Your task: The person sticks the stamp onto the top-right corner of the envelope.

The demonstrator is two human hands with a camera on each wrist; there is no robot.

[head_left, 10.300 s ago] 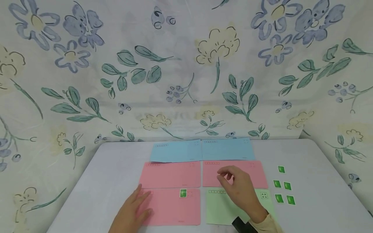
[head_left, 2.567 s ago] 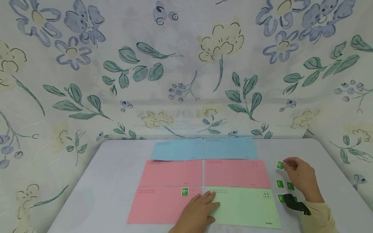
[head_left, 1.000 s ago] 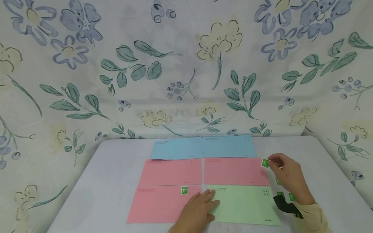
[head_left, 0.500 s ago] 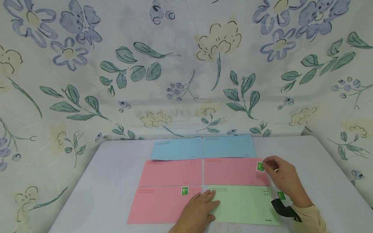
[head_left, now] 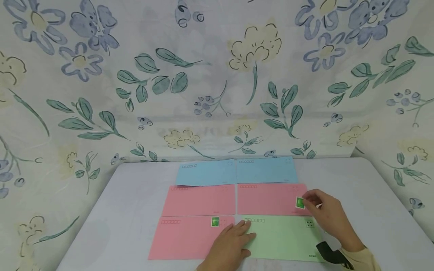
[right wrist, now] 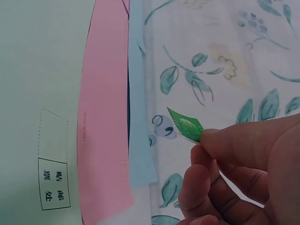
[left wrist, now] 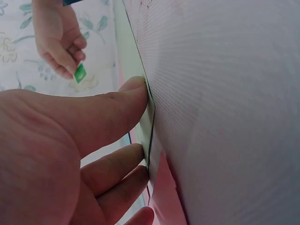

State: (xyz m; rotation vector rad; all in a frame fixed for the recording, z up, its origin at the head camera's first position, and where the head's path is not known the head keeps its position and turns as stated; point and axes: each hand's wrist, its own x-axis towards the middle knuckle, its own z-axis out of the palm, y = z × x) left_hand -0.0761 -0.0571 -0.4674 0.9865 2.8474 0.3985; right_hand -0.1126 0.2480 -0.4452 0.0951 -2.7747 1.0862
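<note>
My right hand (head_left: 325, 212) pinches a small green postage stamp (head_left: 300, 203) between thumb and index finger; in the right wrist view the stamp (right wrist: 185, 125) is held by one corner. In the head view it overlaps the right pink envelope (head_left: 268, 199), above the green envelope (head_left: 281, 239). That green envelope has a printed stamp box (head_left: 309, 223) at its upper right. My left hand (head_left: 230, 242) rests with spread fingers on the green envelope's left edge and the neighbouring pink envelope (head_left: 183, 241). Another green stamp (head_left: 215, 221) lies on that pink envelope.
Two blue envelopes (head_left: 207, 173) lie along the back of the white table (head_left: 115, 214), with another pink envelope (head_left: 200, 201) in front of them. My right hand and sleeve hide the loose stamps' area at right. A flowered cloth (head_left: 217, 75) hangs behind.
My left hand has shifted from the near pink envelope's left side to the green envelope's edge. My right hand has taken a stamp from the right and carried it left, then nearer the green envelope.
</note>
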